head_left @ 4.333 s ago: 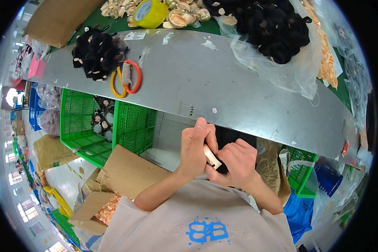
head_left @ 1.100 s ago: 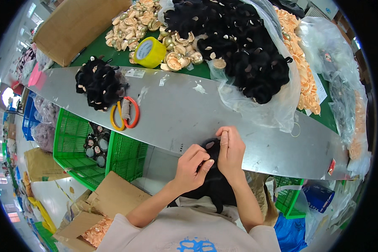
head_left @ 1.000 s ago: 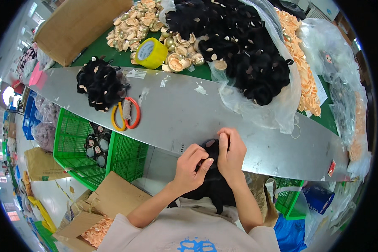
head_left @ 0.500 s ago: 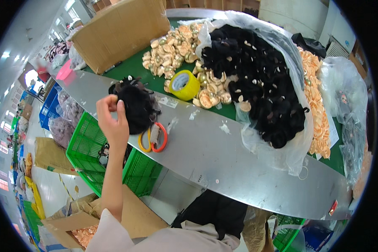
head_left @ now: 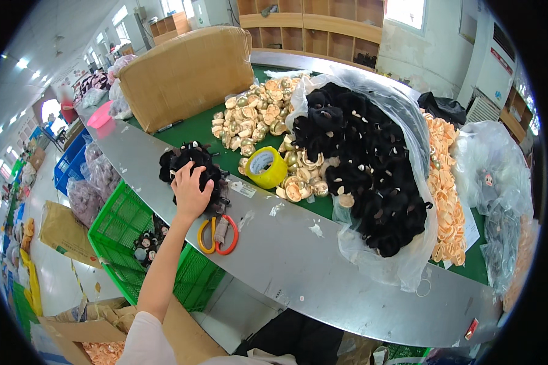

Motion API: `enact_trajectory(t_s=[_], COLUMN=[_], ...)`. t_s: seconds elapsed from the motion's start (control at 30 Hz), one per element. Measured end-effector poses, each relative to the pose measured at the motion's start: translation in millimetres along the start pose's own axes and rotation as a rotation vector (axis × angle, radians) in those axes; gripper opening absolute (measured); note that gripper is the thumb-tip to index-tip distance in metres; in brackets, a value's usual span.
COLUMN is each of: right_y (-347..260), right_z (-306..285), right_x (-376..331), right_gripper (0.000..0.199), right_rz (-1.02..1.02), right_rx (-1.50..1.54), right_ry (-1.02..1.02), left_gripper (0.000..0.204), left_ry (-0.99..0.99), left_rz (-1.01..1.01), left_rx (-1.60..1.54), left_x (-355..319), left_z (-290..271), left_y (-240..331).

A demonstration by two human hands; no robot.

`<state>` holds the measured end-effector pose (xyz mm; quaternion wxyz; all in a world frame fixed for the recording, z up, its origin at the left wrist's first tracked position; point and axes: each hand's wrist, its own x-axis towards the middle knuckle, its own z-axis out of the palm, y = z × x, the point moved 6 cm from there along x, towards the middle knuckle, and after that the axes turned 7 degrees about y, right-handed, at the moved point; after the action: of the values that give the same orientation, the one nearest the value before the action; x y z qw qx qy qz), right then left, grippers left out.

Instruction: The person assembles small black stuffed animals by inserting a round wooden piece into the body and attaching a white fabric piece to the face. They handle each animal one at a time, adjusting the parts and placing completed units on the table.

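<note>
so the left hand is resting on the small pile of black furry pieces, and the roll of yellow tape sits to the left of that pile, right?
Not quite. The left hand does rest on the small pile of black furry pieces, but the roll of yellow tape sits to the right of that pile, not the left, beside the gold-coloured pieces. The head view shows this.

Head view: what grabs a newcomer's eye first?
Probably the big heap of black plush pieces spilling from a clear plastic bag right of centre on the green-topped table. Next, the left hand resting on a smaller black plush pile at the table's metal edge, with a yellow tape roll just to its right.
</note>
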<state>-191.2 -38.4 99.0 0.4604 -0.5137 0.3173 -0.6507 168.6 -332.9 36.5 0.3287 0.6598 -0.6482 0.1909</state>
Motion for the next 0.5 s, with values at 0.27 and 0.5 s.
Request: enact_trajectory(t_s=[0.27,0.5], right_y=[-2.7,-9.0], right_z=[-10.7,-28.6], right_x=[1.5,-5.3], right_gripper=[0.035,0.046], right_rz=[0.014,-0.009], right_rx=[0.047,0.069], right_ry=[0.037,0.102], left_gripper=[0.043,0.031], left_ry=[-0.11,-0.316], left_rz=[0.354,0.637], left_rx=[-0.491,-0.48], left_x=[9.5,7.9], left_z=[-14.0,56.1], left_y=[124.5,211.6])
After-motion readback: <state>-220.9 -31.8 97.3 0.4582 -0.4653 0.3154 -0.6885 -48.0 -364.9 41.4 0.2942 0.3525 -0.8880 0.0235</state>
